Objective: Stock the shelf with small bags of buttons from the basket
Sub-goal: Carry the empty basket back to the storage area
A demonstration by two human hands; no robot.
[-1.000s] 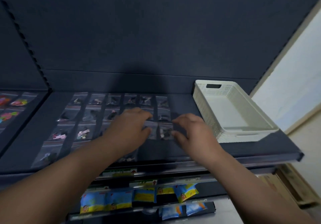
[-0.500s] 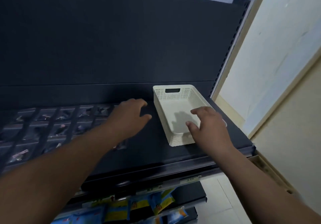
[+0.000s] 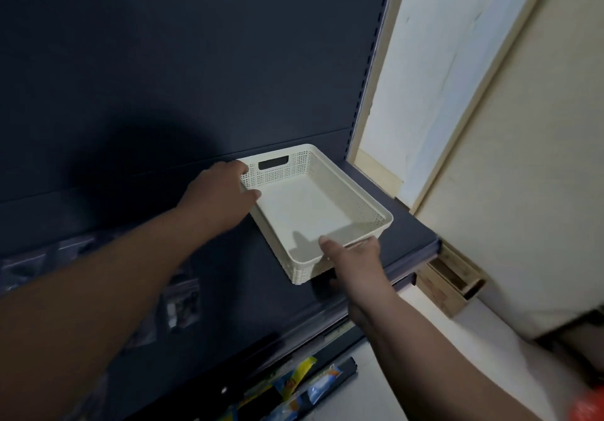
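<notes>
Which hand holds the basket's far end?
The left hand, gripping the basket at its far corner beside the handle slot; the right hand holds the near end.

Packets: glossy blue and yellow foil packets, well below the right fingers, on a lower tier.
Box: open light wooden box, down and to the right of those fingers, on the floor.
Floor: pale smooth floor, below right.
Wall: flat cream wall panel, to the right.
Strip: whitish wall strip with wooden trim, up and to the right.
Corner: blurred orange thing, far lower right.
</notes>
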